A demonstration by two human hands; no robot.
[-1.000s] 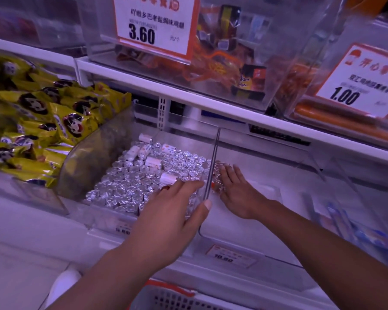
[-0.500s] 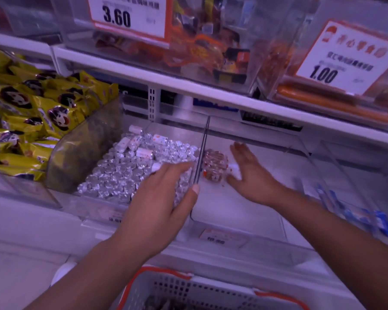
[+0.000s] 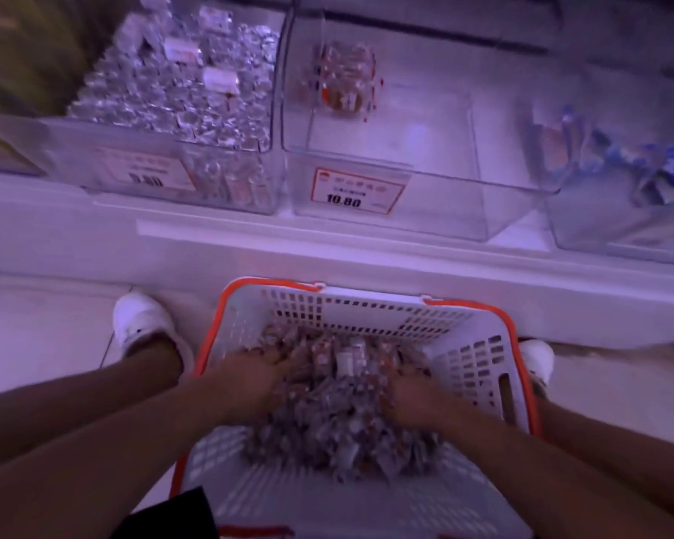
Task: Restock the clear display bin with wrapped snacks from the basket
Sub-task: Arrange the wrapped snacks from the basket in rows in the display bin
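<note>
Shelf bin point(image 3: 425, 212) nearly bare; left hand point(image 3: 250, 377), right hand point(image 3: 415, 396) dug into basket point(image 3: 479, 355) snacks point(image 3: 339, 418), grip unclear.

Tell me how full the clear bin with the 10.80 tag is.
Nearly empty: the clear bin holds only a small cluster of wrapped snacks near its back; the rest of its floor is bare.

Plastic, film and foil

We saw a perforated matt plastic basket point(image 3: 366, 309), crinkly glossy wrapped snacks point(image 3: 339, 414), a smooth clear display bin point(image 3: 425, 204), shiny foil sweets point(image 3: 180, 91).
</note>
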